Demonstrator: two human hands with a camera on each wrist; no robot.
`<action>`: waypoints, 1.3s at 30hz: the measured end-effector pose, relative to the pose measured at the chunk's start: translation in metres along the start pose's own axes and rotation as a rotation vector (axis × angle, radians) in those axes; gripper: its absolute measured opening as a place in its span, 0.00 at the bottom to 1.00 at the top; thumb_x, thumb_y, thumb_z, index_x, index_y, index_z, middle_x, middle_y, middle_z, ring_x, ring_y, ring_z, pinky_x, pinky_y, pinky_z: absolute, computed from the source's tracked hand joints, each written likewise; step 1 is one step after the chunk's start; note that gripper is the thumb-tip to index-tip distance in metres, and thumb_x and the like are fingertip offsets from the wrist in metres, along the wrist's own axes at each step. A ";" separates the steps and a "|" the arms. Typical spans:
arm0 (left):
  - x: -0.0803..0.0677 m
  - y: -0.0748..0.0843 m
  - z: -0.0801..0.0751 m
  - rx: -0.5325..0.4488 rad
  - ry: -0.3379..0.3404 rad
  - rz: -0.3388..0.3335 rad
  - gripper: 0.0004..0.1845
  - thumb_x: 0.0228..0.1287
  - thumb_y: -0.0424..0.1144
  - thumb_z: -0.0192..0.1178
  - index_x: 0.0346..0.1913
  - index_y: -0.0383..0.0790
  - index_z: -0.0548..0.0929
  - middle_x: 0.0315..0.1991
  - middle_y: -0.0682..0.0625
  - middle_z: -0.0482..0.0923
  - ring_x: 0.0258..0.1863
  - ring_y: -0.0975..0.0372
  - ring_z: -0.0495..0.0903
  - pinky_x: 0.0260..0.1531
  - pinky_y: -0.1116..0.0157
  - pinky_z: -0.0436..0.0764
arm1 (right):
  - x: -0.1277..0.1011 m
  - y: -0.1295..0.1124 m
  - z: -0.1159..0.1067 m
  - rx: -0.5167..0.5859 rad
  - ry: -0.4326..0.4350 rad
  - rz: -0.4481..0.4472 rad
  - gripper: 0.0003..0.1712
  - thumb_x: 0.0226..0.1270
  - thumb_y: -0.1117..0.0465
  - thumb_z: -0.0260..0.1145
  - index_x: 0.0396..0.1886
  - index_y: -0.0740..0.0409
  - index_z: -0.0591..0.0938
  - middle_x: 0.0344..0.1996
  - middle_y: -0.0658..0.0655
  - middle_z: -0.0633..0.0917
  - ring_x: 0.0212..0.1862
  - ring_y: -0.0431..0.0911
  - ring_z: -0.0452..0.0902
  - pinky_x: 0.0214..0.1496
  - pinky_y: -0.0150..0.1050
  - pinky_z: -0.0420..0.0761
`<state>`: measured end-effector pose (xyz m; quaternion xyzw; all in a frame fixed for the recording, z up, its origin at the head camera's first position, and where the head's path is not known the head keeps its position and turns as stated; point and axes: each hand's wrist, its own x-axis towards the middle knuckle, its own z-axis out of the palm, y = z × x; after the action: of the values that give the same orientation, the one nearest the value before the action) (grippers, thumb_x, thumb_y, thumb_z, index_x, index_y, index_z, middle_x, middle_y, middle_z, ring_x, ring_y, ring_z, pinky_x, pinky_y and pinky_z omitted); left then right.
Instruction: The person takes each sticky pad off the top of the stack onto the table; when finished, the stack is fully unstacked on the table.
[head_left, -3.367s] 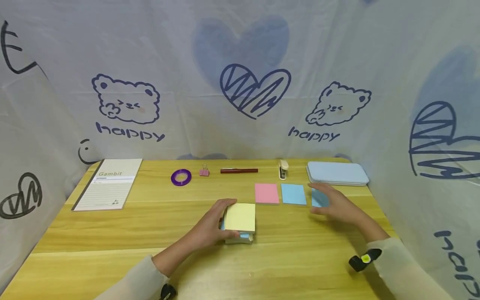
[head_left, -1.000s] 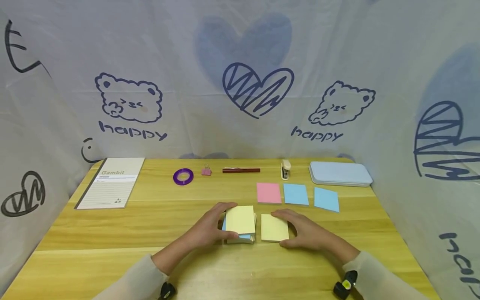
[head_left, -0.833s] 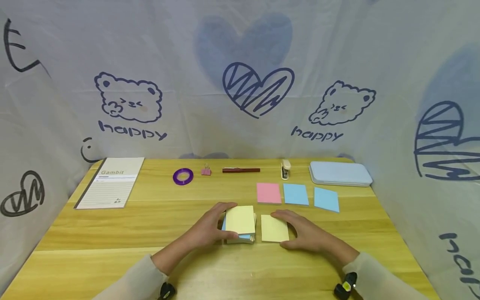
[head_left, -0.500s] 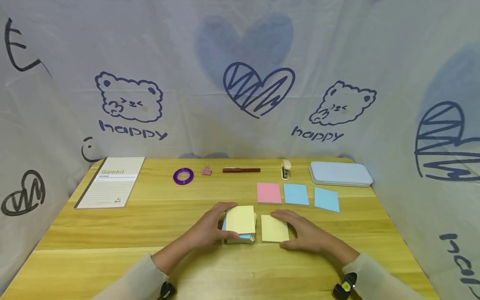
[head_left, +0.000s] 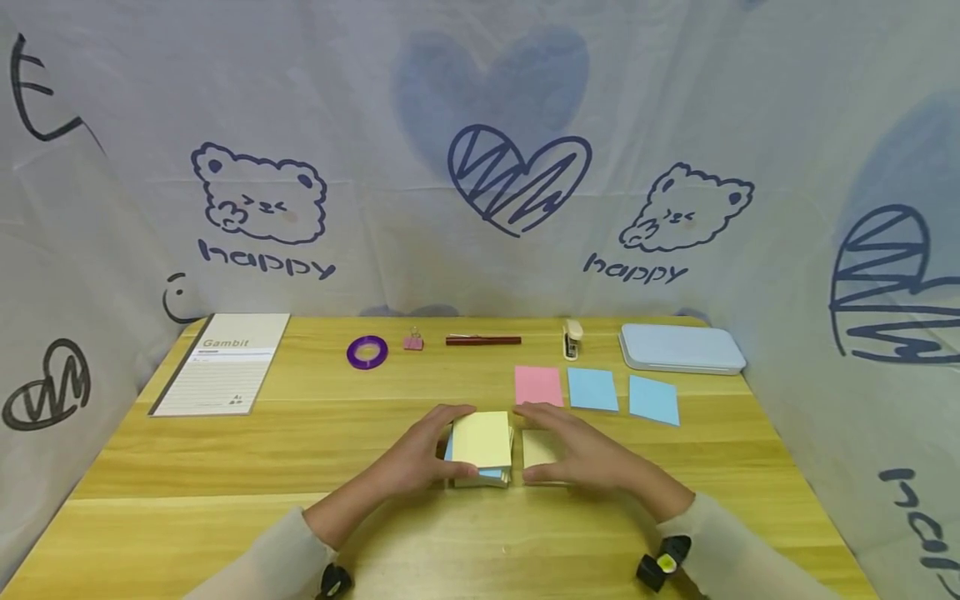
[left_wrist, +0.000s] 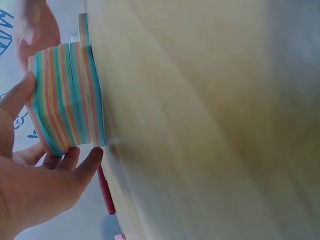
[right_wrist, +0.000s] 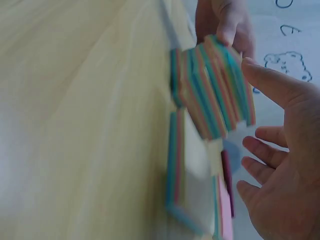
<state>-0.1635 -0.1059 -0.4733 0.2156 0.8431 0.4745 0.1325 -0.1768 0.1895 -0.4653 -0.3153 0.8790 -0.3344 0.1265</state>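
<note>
My left hand point(head_left: 416, 450) grips the left side of a stack of sticky note pads point(head_left: 482, 439), thumb at the near edge and fingers at the far one. The top pad is yellow; in the left wrist view the stack's sides point(left_wrist: 65, 100) show striped layers of blue, pink and yellow. Just right of the stack lies a single yellow sticky note pad point(head_left: 538, 450), partly hidden under my right hand point(head_left: 588, 454). That hand is spread above the pad, thumb and fingers apart with nothing between them, fingertips pointing at the stack.
Behind the hands lie a pink pad point(head_left: 537, 385) and two blue pads point(head_left: 592, 389). Along the back are a notebook point(head_left: 219, 364), purple tape roll point(head_left: 367, 352), pink binder clip point(head_left: 413, 340), dark red pen point(head_left: 483, 340), stapler point(head_left: 572, 340) and light blue case point(head_left: 682, 347).
My right hand earlier reached to the rightmost blue pad, then held the single yellow pad beside the stack. Now it has let go and shifted left above it. The left hand stays on the stack.
</note>
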 end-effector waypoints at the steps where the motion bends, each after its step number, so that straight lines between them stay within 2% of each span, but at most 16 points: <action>1: 0.000 0.000 0.000 0.000 0.000 0.002 0.46 0.59 0.44 0.77 0.77 0.38 0.66 0.72 0.39 0.68 0.73 0.40 0.65 0.71 0.36 0.65 | 0.004 -0.004 0.001 0.004 -0.006 -0.001 0.53 0.62 0.40 0.76 0.81 0.50 0.63 0.79 0.60 0.64 0.79 0.61 0.56 0.76 0.69 0.58; 7: 0.000 -0.003 -0.001 -0.021 -0.016 0.014 0.46 0.60 0.44 0.76 0.77 0.38 0.65 0.72 0.39 0.67 0.71 0.41 0.67 0.70 0.36 0.67 | 0.025 -0.021 0.008 0.014 -0.052 -0.004 0.57 0.59 0.33 0.74 0.82 0.48 0.62 0.79 0.55 0.64 0.79 0.55 0.58 0.76 0.63 0.63; 10: 0.000 -0.006 -0.002 -0.058 -0.044 0.007 0.48 0.60 0.44 0.77 0.79 0.39 0.63 0.73 0.38 0.65 0.72 0.41 0.66 0.69 0.37 0.68 | 0.031 -0.025 0.011 0.014 -0.065 -0.015 0.56 0.60 0.34 0.75 0.81 0.50 0.63 0.78 0.53 0.66 0.78 0.53 0.61 0.76 0.59 0.66; 14: 0.000 -0.009 -0.004 -0.102 -0.073 -0.016 0.51 0.59 0.44 0.77 0.80 0.40 0.58 0.76 0.38 0.61 0.74 0.40 0.63 0.68 0.40 0.71 | 0.034 -0.027 0.013 0.020 -0.063 -0.014 0.53 0.61 0.37 0.76 0.80 0.51 0.65 0.76 0.52 0.69 0.76 0.52 0.64 0.75 0.58 0.68; 17: 0.000 -0.010 -0.005 -0.098 -0.072 -0.016 0.52 0.59 0.44 0.78 0.80 0.39 0.58 0.77 0.38 0.60 0.75 0.40 0.62 0.68 0.41 0.71 | 0.034 -0.027 0.015 0.022 -0.055 -0.011 0.52 0.61 0.38 0.76 0.79 0.50 0.66 0.75 0.51 0.70 0.75 0.52 0.65 0.74 0.58 0.69; 20: 0.001 -0.010 -0.005 -0.078 -0.067 -0.004 0.50 0.58 0.43 0.78 0.78 0.39 0.60 0.76 0.39 0.63 0.75 0.41 0.63 0.69 0.41 0.70 | 0.034 -0.026 0.018 0.022 -0.040 -0.012 0.51 0.61 0.39 0.76 0.79 0.50 0.67 0.74 0.51 0.71 0.75 0.51 0.65 0.75 0.57 0.69; 25: 0.002 -0.009 -0.005 -0.042 -0.063 0.009 0.46 0.58 0.43 0.78 0.76 0.40 0.64 0.73 0.41 0.66 0.73 0.43 0.66 0.69 0.41 0.71 | 0.033 -0.024 0.021 0.028 -0.012 -0.021 0.51 0.61 0.41 0.77 0.79 0.51 0.67 0.73 0.50 0.72 0.74 0.50 0.66 0.74 0.56 0.69; 31: 0.002 -0.008 -0.005 -0.031 -0.064 -0.016 0.51 0.58 0.43 0.78 0.80 0.39 0.59 0.76 0.38 0.62 0.74 0.40 0.65 0.69 0.41 0.70 | 0.028 -0.022 0.015 0.013 0.028 -0.027 0.50 0.61 0.42 0.78 0.78 0.53 0.68 0.73 0.53 0.72 0.74 0.53 0.67 0.73 0.58 0.71; 34: 0.003 -0.008 -0.005 -0.033 -0.063 -0.025 0.53 0.58 0.42 0.78 0.80 0.37 0.56 0.77 0.37 0.61 0.74 0.39 0.64 0.70 0.41 0.69 | 0.020 -0.018 0.008 0.001 0.055 -0.021 0.50 0.60 0.45 0.79 0.78 0.53 0.68 0.74 0.54 0.71 0.74 0.55 0.67 0.72 0.60 0.71; 39: 0.004 -0.008 -0.003 -0.021 -0.058 -0.004 0.48 0.58 0.41 0.78 0.78 0.37 0.63 0.71 0.38 0.67 0.67 0.41 0.71 0.64 0.44 0.76 | -0.001 -0.007 -0.009 0.016 0.078 0.037 0.50 0.59 0.52 0.81 0.79 0.52 0.67 0.75 0.57 0.70 0.76 0.58 0.63 0.73 0.63 0.69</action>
<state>-0.1706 -0.1097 -0.4788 0.2264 0.8342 0.4767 0.1600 -0.1762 0.1908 -0.4542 -0.2848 0.8863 -0.3510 0.1010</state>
